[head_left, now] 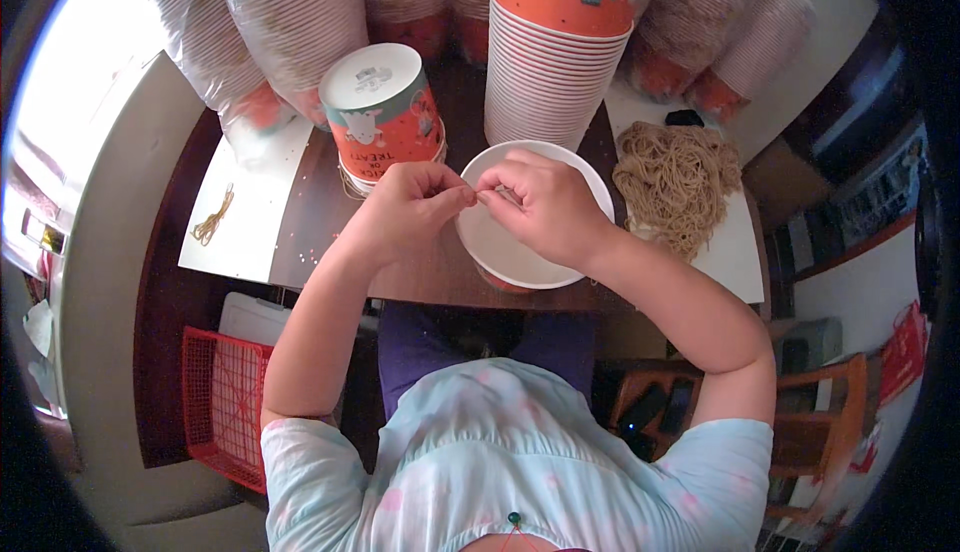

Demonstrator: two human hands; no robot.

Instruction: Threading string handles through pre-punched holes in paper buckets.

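Note:
A round paper bucket (520,252), white inside, stands upright at the table's near edge. Over its left rim my left hand (405,202) and my right hand (545,207) meet, thumb and fingertips of each pinched together. Whatever lies between the fingertips is too small to make out. To the left, an orange and teal bucket (385,137) with printed figures stands upside down, with tan cord (352,187) about its lower rim. On the right lies a tangled heap of tan cords (680,182).
Behind the open bucket rises a tall stack of nested buckets (550,77). Plastic-wrapped bucket stacks (290,22) line the table's back. A small bundle of cord (212,217) lies on the table's white left part (250,237). Below left stands a red plastic basket (225,407); a wooden chair (825,432) is at right.

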